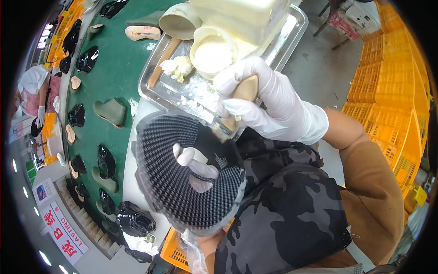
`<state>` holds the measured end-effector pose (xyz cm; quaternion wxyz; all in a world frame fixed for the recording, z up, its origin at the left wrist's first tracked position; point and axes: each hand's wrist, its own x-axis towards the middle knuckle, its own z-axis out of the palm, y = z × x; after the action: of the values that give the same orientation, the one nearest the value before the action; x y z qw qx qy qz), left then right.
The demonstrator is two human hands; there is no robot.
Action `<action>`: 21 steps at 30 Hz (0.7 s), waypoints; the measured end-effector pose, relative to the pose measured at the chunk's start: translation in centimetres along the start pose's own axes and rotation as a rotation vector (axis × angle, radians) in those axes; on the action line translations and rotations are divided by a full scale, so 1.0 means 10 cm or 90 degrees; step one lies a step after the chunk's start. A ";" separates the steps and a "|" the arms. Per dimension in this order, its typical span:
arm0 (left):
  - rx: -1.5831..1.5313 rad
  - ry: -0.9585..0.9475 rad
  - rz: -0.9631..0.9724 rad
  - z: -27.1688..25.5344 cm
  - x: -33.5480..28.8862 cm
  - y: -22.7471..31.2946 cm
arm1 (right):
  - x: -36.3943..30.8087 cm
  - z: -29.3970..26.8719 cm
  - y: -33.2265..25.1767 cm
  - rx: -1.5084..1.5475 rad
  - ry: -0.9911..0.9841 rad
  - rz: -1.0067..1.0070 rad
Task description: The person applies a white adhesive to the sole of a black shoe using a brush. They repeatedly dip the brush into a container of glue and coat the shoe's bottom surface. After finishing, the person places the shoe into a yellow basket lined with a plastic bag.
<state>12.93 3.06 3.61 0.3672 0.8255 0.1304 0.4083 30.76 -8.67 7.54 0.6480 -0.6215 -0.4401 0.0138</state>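
Head view: we had the right hand (273,100), white-gloved, closed around the wooden handle of a brush (247,89). Bristle end was blurred at the far right edge of a knit upper (169,160); we couldn't tell whether it touched.

Left hand (203,170), also gloved, gripped that upper, fingers showing through its central opening, rest of the hand hidden behind. Upper was dark grey and black, ribbed, with a pale ragged border, held up near the body, in front of a camouflage apron (283,205).

Just beyond it we saw a metal tray (146,86) with a tub (203,71) of white paste, a crumpled pale lump (178,68) and a wooden stick (164,61). A big translucent container (242,18) stood at the far side.

Writing: large red characters plus smaller red Latin letters on a white sign (63,233), near left. Beside it, a small poster (44,191) with a picture; fine print too small for us. Red handwriting on a pale sole (143,33), far left of the tray. Dark print on a white box (360,20), far right.

Green bench (91,137) on the left carried a grey-green last (111,112) and glossy black pieces (136,219). Yellow crates (388,105) were stacked right. We had a co-worker (34,89) far left.
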 end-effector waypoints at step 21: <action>0.020 0.041 0.034 0.02 -0.06 -0.07 | -0.02 -0.14 -0.49 0.521 -0.074 0.334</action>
<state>12.74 3.13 2.69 0.3388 0.8207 0.1261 0.4425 28.90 -11.04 11.62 0.7882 -0.4038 -0.2625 0.3831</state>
